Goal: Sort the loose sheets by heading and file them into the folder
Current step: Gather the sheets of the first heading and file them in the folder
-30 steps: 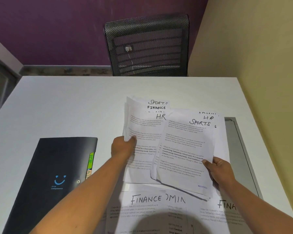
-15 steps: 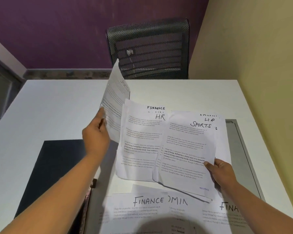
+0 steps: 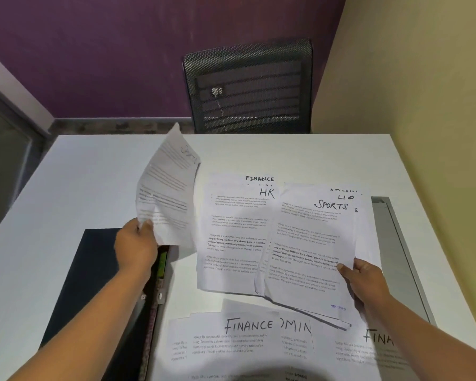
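a single loose sheet (image 3: 166,193) stands lifted and tilted above the table, its lower edge pinched between the thumb and the curled fingers of the left hand (image 3: 135,247); its handwritten heading is too blurred to read. just below these fingers, under the wrist, lies the black folder (image 3: 94,284), with its tabbed edge beside the forearm. to the right of the fingers the hr pile (image 3: 231,237) lies flat, a finance heading showing behind it. the right hand (image 3: 364,279) holds the sheaf (image 3: 308,243) with the sports sheet on top, thumb pressed on the paper at the lower right edge; the other fingers are under the sheaf and hidden. nearer than both hands more finance sheets (image 3: 231,339) lie on the white table (image 3: 66,174). i judge the step is the sorting: one sheet is taken out and goes to the left side. the next move calls for reading its heading and laying it on the matching pile or in the folder, while the thin paper bends easily.
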`<state>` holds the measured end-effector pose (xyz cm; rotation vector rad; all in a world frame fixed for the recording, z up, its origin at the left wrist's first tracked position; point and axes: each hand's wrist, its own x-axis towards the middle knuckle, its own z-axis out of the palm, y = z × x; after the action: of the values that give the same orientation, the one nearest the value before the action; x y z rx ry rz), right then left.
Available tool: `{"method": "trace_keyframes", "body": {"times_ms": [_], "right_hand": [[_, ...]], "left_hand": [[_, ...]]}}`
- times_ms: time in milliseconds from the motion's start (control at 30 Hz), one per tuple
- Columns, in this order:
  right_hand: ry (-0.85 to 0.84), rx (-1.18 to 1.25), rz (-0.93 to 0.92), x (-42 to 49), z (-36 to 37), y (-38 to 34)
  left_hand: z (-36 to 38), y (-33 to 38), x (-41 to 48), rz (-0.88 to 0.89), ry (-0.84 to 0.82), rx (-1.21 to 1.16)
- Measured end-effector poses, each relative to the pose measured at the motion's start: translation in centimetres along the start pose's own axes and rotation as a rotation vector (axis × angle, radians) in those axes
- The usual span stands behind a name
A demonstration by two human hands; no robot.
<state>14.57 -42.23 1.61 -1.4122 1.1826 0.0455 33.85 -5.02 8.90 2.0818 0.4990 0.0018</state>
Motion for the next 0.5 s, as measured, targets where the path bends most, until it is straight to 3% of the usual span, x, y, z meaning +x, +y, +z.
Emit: {"method": "trace_keyframes", "body": {"times_ms": [267, 367, 500], "right_hand": [[0.013, -0.072, -0.083, -1.8, 0.0, -0.6], [-0.002, -0.108, -0.160, -3.0, -0.1, -0.6], [-0.018, -0.144, -0.234, -6.8, -0.2, -0.5]], "left_hand": [[-4.6, 5.3, -6.6, 0.044, -0.138, -0.457], [-5.2, 6.0, -11.0, -0.032, -0.271, -0.634], [-5.9, 5.5, -16.7, -0.122, -0.404, -0.686]]}}
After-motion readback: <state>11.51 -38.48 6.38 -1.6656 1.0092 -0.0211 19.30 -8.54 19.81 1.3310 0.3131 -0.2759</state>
